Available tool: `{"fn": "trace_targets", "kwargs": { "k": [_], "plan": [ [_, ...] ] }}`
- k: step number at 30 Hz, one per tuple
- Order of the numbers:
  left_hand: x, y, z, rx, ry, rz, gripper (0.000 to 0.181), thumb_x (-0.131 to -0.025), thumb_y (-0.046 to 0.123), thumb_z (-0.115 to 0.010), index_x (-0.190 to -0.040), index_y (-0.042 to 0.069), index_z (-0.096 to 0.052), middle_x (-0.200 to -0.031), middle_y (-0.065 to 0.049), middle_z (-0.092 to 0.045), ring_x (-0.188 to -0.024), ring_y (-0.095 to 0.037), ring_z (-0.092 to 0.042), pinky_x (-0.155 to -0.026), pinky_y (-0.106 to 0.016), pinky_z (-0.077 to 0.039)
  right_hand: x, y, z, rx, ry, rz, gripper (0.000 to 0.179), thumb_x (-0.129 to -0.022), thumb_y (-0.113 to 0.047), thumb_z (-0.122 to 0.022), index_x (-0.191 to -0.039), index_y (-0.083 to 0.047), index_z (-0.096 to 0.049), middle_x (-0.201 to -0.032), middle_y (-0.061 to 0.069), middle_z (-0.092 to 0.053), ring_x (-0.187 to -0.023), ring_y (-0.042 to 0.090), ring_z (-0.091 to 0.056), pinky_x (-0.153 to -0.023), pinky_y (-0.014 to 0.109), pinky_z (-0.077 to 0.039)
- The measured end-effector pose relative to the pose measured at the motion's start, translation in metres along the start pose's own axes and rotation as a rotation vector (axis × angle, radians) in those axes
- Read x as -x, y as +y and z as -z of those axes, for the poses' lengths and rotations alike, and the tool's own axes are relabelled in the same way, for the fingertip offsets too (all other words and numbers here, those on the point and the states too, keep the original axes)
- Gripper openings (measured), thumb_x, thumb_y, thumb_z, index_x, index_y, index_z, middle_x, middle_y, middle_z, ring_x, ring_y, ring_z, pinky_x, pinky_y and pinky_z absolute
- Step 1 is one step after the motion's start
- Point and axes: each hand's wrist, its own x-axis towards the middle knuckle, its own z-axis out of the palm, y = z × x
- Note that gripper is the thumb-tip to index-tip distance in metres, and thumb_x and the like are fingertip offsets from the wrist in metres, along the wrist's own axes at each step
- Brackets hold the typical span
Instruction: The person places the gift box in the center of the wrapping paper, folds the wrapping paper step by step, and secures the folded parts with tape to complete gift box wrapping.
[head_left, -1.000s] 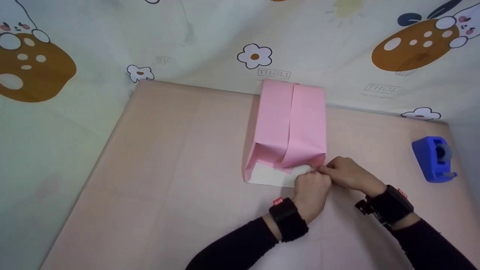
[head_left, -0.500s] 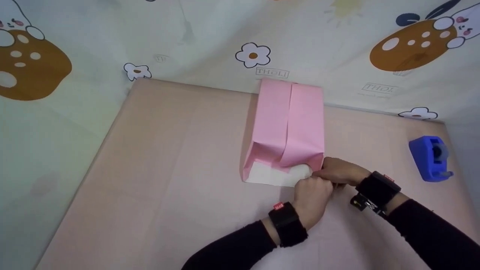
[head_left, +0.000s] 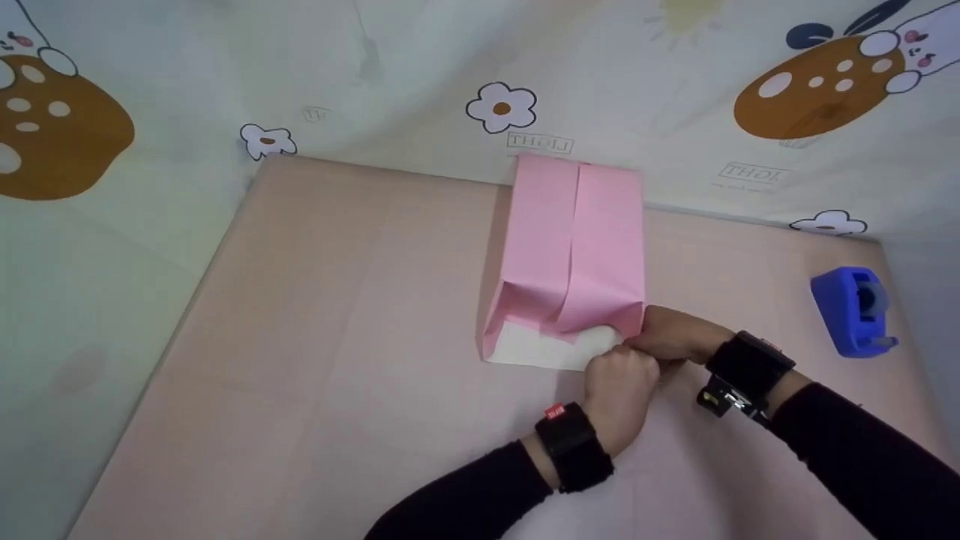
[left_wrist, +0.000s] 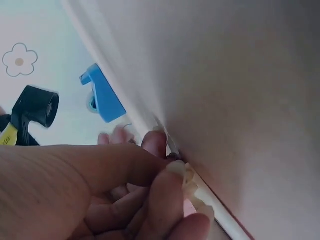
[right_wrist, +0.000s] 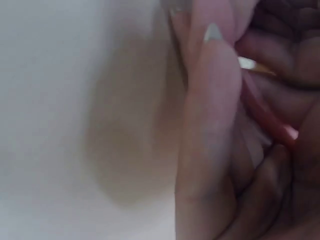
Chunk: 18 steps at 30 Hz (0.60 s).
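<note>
A box wrapped in pink paper (head_left: 574, 232) lies at the back of the table, its near end folded in. Below that end the wrapping's bottom flap shows its white inner side (head_left: 544, 346). My left hand (head_left: 621, 397) pinches the flap's near right corner between thumb and fingertips. Right beside it, my right hand (head_left: 679, 335) grips the paper at the same corner, its fingers curled. In the left wrist view, the left fingers (left_wrist: 165, 200) close over the paper's edge. Curled right fingers (right_wrist: 210, 125) with a reddish fold among them fill the right wrist view. The exact fold is hidden.
A blue tape dispenser (head_left: 847, 311) stands near the table's right edge. Behind the table hangs a cloth (head_left: 405, 90) printed with flowers and cartoon figures, close to the box's far end. The pale pink tabletop (head_left: 360, 300) stretches left of the box.
My right hand has turned and drawn in against the left, its wrist swinging away from me. The left hand stays at the corner. The whole head view has shifted slightly.
</note>
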Motion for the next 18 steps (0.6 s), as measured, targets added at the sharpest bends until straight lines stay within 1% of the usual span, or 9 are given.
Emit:
{"fn": "trace_targets", "kwargs": {
  "k": [3,4,6,8,11,12,14,16,18],
  "plan": [
    [0.001,-0.004,0.000,-0.005,-0.009,0.019,0.015,-0.080,0.029,-0.076,-0.068,0.031,-0.068,-0.064,0.015,-0.059,-0.056,0.001,-0.055,-0.042,-0.018,-0.040,0.002,0.007,0.006,-0.019,-0.056,-0.032,0.039,-0.095,-0.045,-0.064,-0.080,-0.009,-0.067,-0.066,-0.001,-0.065,-0.059,0.012,-0.064,-0.054,0.029,-0.055],
    [0.002,-0.005,0.000,-0.002,-0.016,0.022,0.013,-0.081,0.029,-0.076,-0.070,0.030,-0.069,-0.065,0.015,-0.059,-0.056,0.001,-0.055,-0.042,-0.018,-0.040,0.003,0.010,0.009,-0.014,-0.076,-0.012,0.043,-0.096,-0.048,-0.063,-0.079,-0.009,-0.069,-0.066,0.000,-0.067,-0.058,0.013,-0.066,-0.054,0.030,-0.057],
    [0.004,-0.009,0.000,0.010,-0.038,0.017,0.011,-0.083,0.029,-0.075,-0.073,0.030,-0.071,-0.067,0.015,-0.060,-0.057,0.001,-0.056,-0.042,-0.018,-0.042,0.007,0.016,0.017,0.009,-0.089,0.083,0.043,-0.097,-0.046,-0.063,-0.079,-0.008,-0.072,-0.068,0.002,-0.069,-0.059,0.011,-0.065,-0.054,0.029,-0.057],
    [0.005,-0.013,0.001,0.036,-0.051,0.010,0.009,-0.084,0.027,-0.074,-0.075,0.028,-0.072,-0.068,0.014,-0.061,-0.058,0.001,-0.057,-0.043,-0.019,-0.043,0.013,0.022,0.025,0.021,-0.064,0.208,0.034,-0.097,-0.036,-0.066,-0.080,-0.007,-0.072,-0.068,0.002,-0.066,-0.059,0.009,-0.061,-0.053,0.028,-0.055],
    [0.006,-0.018,0.001,0.068,-0.044,-0.001,0.008,-0.085,0.023,-0.073,-0.078,0.025,-0.073,-0.069,0.013,-0.061,-0.059,-0.001,-0.058,-0.043,-0.019,-0.045,0.022,0.028,0.034,0.040,0.043,0.388,0.010,-0.092,-0.019,-0.074,-0.090,-0.009,-0.073,-0.068,-0.001,-0.061,-0.059,0.007,-0.056,-0.052,0.026,-0.052],
    [0.006,-0.020,0.000,0.071,-0.037,-0.002,0.008,-0.085,0.022,-0.073,-0.078,0.025,-0.073,-0.069,0.013,-0.061,-0.058,-0.001,-0.059,-0.043,-0.020,-0.045,0.025,0.028,0.036,0.062,0.087,0.433,0.008,-0.089,-0.014,-0.077,-0.095,-0.011,-0.073,-0.068,-0.002,-0.059,-0.059,0.007,-0.055,-0.052,0.025,-0.051],
    [0.006,-0.023,0.000,0.076,-0.027,-0.004,0.008,-0.085,0.021,-0.072,-0.078,0.024,-0.072,-0.068,0.012,-0.061,-0.058,-0.002,-0.059,-0.044,-0.020,-0.045,0.029,0.027,0.039,0.164,0.172,0.482,0.023,-0.085,-0.007,-0.079,-0.105,-0.016,-0.075,-0.067,-0.006,-0.056,-0.060,0.005,-0.053,-0.053,0.023,-0.049],
    [0.005,-0.026,0.000,0.074,-0.025,-0.002,0.008,-0.086,0.021,-0.072,-0.079,0.024,-0.072,-0.068,0.012,-0.061,-0.058,-0.002,-0.059,-0.044,-0.020,-0.046,0.032,0.023,0.039,0.319,0.244,0.526,0.036,-0.081,-0.004,-0.081,-0.112,-0.022,-0.077,-0.069,-0.011,-0.058,-0.060,0.003,-0.052,-0.054,0.021,-0.048],
    [0.005,-0.029,-0.001,0.075,-0.037,0.003,0.007,-0.085,0.021,-0.073,-0.079,0.023,-0.072,-0.069,0.012,-0.061,-0.059,-0.002,-0.059,-0.044,-0.020,-0.046,0.031,0.019,0.036,0.509,0.313,0.596,0.038,-0.079,-0.002,-0.082,-0.110,-0.025,-0.078,-0.068,-0.014,-0.057,-0.059,0.000,-0.048,-0.054,0.019,-0.045]
  ]
}}
